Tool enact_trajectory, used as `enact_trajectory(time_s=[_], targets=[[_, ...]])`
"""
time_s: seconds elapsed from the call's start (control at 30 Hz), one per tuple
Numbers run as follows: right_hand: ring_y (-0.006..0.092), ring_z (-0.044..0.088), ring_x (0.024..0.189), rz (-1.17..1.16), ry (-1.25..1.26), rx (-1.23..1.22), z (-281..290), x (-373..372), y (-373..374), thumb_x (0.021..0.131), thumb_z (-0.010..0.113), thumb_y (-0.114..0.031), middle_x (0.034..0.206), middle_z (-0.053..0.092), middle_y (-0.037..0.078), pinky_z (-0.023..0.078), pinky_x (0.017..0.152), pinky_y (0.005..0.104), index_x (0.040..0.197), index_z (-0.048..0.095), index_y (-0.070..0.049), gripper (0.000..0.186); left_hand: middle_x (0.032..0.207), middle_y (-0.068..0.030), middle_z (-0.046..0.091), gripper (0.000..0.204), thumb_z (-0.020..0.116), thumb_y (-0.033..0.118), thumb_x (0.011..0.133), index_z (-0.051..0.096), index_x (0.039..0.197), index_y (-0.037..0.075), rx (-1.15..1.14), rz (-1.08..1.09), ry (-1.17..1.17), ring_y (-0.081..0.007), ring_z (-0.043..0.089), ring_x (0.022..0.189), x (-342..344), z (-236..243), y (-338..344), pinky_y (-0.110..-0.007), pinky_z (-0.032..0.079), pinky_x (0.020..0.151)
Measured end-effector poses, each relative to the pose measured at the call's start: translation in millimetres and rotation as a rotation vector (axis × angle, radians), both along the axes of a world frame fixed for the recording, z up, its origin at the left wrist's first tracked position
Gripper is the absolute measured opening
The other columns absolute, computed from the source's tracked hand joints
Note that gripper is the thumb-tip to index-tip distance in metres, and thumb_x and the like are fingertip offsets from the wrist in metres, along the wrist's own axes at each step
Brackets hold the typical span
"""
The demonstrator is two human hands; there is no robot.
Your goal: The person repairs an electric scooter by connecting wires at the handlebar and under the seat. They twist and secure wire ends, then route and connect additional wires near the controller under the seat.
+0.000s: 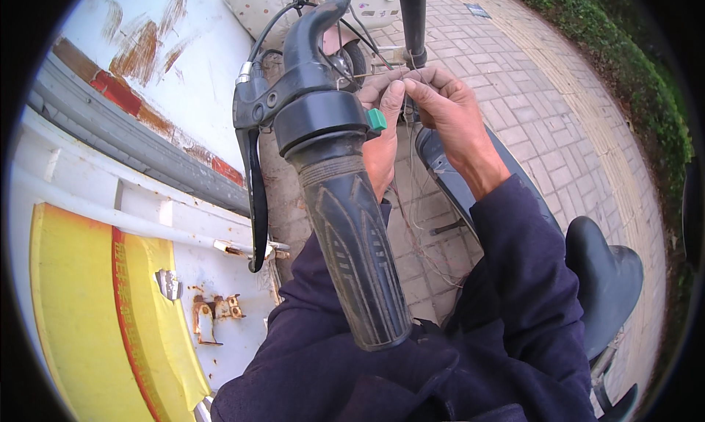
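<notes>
The scene is evenly lit by diffuse daylight, with soft shadows cast; the white panel is nearly washed out, detail in the dark sleeves is partly lost, fine wires below the fingers are faintly rendered, and the hedge is bent by fisheye distortion toward a black rim

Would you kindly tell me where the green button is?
In the head view, the green button juts right from the black handlebar collar, near the left hand.
</notes>
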State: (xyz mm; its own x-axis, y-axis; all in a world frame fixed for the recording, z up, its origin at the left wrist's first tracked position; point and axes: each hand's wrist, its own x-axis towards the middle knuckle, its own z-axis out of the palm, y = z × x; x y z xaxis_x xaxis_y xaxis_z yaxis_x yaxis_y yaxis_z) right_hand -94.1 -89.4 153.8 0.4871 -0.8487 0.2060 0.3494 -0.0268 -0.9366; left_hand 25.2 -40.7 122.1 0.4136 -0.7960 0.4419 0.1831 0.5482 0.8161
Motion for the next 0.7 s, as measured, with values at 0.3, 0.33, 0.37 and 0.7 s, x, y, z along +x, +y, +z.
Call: enact_trajectory(time_s=[0.3,0.33,0.37,0.7], targets=[[0.0043,0.062,0.084,-0.048,0.045,-0.129,-9.4,5.9,2.0,0.099,0.069,-0.015,0.093,0.069,0.0,0.05,0.071,0.0208,0.109,0.067,-0.001,0.017,0.11,-0.006,0.072,0.014,0.068,0.011,0.1,0.068,0.114,0.006,-0.044,-0.193,0.286,-0.0122,0.066,0.098,5.0,-6.5,-3.0,-0.028,0.05,0.082],[0.0046,0.061,0.084,-0.031,0.03,-0.196,-8.6,6.0,3.6,0.1,0.068,-0.015,0.092,0.068,0.0,0.05,0.071,0.021,0.111,0.066,0.0,0.019,0.109,-0.0064,0.072,0.013,0.069,0.011,0.1,0.068,0.113,0.007,-0.052,-0.2,0.291,-0.0123,0.066,0.098,5.6,-5.8,-2.0,-0.028,0.05,0.081],[0.0049,0.06,0.084,-0.042,0.053,-0.228,-7.7,4.8,6.0,0.101,0.068,-0.016,0.092,0.066,0.0,0.049,0.072,0.0213,0.112,0.065,0.0,0.02,0.108,-0.006,0.072,0.014,0.07,0.01,0.099,0.068,0.112,0.006,-0.035,-0.186,0.271,-0.0119,0.066,0.095,6.6,-4.4,-1.2,-0.027,0.05,0.079],[0.0039,0.049,0.079,-0.222,0.13,-0.459,5.3,-18.1,11.6,0.103,0.067,-0.021,0.086,0.058,-0.005,0.042,0.069,0.0218,0.106,0.069,-0.002,0.02,0.087,-0.0033,0.068,0.018,0.076,0.008,0.095,0.07,0.109,-0.001,0.101,-0.021,0.147,-0.0067,0.059,0.069,7.1,7.9,5.1,-0.019,0.041,0.054]])
